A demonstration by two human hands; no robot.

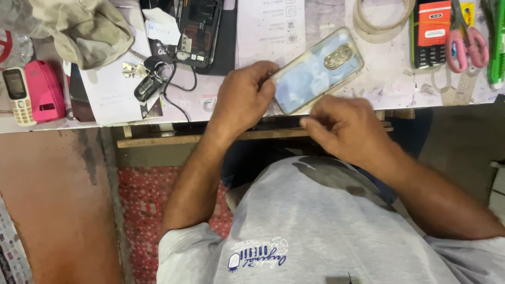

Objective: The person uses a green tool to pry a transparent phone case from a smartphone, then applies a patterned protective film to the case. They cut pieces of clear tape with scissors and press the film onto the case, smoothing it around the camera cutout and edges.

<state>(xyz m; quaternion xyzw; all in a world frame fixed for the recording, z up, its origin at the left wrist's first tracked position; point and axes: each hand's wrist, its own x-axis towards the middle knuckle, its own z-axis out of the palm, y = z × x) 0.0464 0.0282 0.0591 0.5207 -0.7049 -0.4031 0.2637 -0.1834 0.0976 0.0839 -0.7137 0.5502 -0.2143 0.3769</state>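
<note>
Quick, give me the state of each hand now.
Left hand: closed on the phone, gripping its left end.
Right hand: fingers curled at the phone's lower edge; grip cannot be told.

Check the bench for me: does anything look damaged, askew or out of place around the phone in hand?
Yes. A second phone lies opened up at the back of the table, its insides bared. The phone that the left hand and right hand hold sits askew, overhanging the edge.

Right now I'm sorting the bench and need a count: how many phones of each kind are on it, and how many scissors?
Smartphone in a clear case, back up, held by left hand and right hand: 1
Opened smartphone, insides showing: 1
Keypad phones: 2
Pink-handled scissors: 1
Total: 5
</note>
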